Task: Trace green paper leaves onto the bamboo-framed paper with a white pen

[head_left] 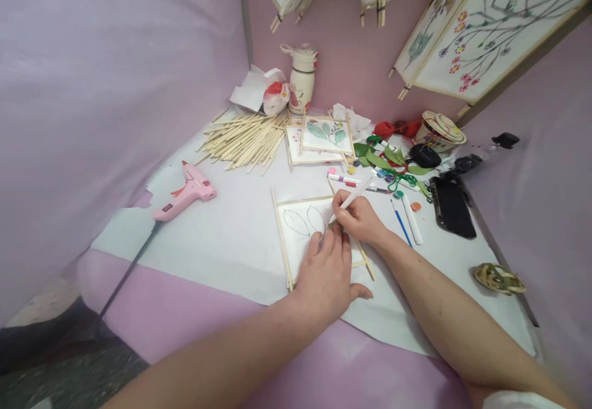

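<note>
A white panel (292, 250) framed by thin wooden sticks lies on the paper-covered table in front of me. Leaf outlines (298, 221) are drawn in dark line on its upper part. Flat on the panel rests my left hand (327, 267), fingers stretched forward and thumb out to the right. A bit of green leaf shows at its fingertips, mostly hidden beneath them. My right hand (356, 214) grips a white pen (354, 198), its tip down at the panel close to the left fingertips.
A pink glue gun (187, 193) with a cord lies left. Behind are a pile of sticks (247, 140), a bottle (303, 79) and finished leaf panels (326, 134). Markers, leaves (379, 157), a blue brush (401, 223) and a phone (452, 206) lie right. Painted lanterns (499, 33) hang above.
</note>
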### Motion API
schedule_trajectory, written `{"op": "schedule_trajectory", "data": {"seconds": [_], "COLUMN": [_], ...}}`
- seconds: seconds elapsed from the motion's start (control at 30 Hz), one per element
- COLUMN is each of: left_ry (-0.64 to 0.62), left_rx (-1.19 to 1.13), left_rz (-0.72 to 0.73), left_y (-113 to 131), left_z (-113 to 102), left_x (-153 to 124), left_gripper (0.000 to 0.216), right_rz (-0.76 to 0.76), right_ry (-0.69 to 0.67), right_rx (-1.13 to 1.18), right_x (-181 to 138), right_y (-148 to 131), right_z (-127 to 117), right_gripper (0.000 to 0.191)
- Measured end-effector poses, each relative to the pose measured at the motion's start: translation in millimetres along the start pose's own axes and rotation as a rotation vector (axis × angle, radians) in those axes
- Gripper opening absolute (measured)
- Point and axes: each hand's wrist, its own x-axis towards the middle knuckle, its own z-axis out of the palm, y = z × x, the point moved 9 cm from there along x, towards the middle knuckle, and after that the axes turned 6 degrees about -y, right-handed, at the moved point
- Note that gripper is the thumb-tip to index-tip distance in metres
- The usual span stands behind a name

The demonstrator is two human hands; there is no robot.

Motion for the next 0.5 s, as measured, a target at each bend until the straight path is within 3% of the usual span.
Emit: {"op": "schedule_trajectory", "data": {"seconds": [0.5], "left_ry": [-0.006], "left_rx": [0.016], "left_rz": [-0.008], "left_y": [0.9], "left_z": [0.2], "left_x": [-0.7], "left_gripper": [0.096], "right_rz": [0.004], "right_ry": [-0.040], "right_rx": [-0.060], "right_x": [-0.1], "right_y": [-0.6], "right_z": [3.9], "right_gripper": [0.007]}}
